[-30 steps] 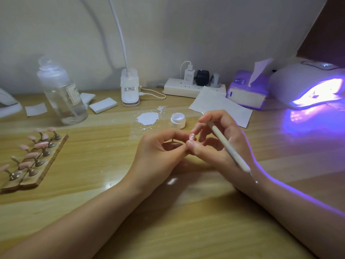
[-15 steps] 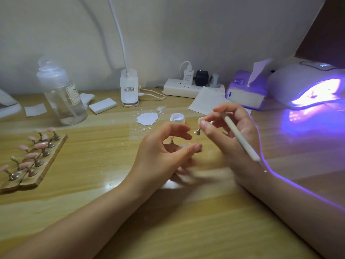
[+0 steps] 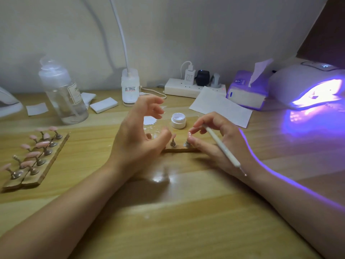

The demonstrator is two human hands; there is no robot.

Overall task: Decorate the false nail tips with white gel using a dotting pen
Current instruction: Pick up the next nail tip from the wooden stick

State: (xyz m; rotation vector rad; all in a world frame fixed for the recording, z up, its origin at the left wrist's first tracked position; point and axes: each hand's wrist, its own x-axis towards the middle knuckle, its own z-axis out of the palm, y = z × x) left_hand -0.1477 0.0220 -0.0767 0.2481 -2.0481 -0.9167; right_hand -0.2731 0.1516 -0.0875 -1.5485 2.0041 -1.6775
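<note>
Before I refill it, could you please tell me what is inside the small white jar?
The open small white jar shows white gel at its top; how deep it goes is hidden by the jar's wall.

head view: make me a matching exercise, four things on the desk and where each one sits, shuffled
Things:
1. gel jar
2. bottle
3. nail lamp
4. dotting pen

Places or states:
A. far right, glowing purple
B. back left, clear, upright
C. held in the right hand
D. open, centre of the desk, behind the hands

Pairs: 1-D, 2-B, 3-A, 4-C
</note>
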